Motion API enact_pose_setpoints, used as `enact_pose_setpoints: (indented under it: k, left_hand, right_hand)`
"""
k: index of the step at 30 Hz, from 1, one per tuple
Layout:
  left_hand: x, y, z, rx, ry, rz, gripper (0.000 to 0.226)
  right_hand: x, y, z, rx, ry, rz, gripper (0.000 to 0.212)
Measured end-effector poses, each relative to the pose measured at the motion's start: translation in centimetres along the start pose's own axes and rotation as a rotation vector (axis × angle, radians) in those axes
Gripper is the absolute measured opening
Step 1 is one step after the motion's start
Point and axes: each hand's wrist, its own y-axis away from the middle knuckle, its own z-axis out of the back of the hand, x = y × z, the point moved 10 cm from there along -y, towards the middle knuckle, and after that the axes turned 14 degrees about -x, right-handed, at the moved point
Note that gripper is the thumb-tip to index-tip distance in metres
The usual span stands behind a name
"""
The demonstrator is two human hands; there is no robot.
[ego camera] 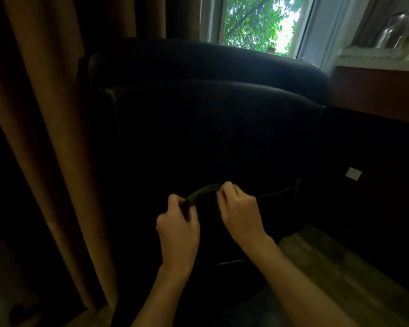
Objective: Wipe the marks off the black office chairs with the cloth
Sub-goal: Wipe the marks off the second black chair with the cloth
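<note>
The cloth (pixel 204 192) is being pinched at both ends, by the left hand (pixel 178 224) and the right hand (pixel 240 212), in front of the lower back of the nearer black chair (pixel 210 128). Its long axis is being held sideways, arched upward, with both hands about equally near that chair's surface.

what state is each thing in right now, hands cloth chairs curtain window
left hand: pinching one end of the cloth
right hand: pinching the other end
cloth: held stretched between both hands
near black chair: upright, untouched
far black chair: upright behind it
brown curtain: drawn aside
window: uncovered
</note>
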Motion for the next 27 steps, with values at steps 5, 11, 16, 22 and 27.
enact_pose_setpoints:
  k: [5, 11, 16, 22, 27]
  left_hand:
    - [-0.6, 1.5, -1.7, 0.041, 0.03, 0.056, 0.011]
    - [-8.8, -4.6, -2.9, -0.045, 0.143, 0.01, 0.011]
    - [-10.6, -4.9, -4.0, -0.01, 0.088, -0.014, 0.014]
    - [-2.5, 3.4, -5.0, 0.094, -0.029, -0.018, 0.016]
    - [-0.4, 6.4, -6.3, 0.113, -0.044, 0.059, 0.022]
  right_hand:
    - [-2.0, 2.4, 0.5, 0.061, 0.028, -0.021, 0.021]
    - [-3.2, -7.2, 4.5, -0.087, 0.155, -0.053, 0.007]
    - [-4.7, -7.7, 4.9, -0.117, 0.16, -0.125, 0.008]
    - [-6.6, 4.6, 2.4, -0.017, 0.138, -0.233, 0.012]
    - [-7.9, 7.7, 1.8, 0.029, 0.124, -0.313, 0.018]
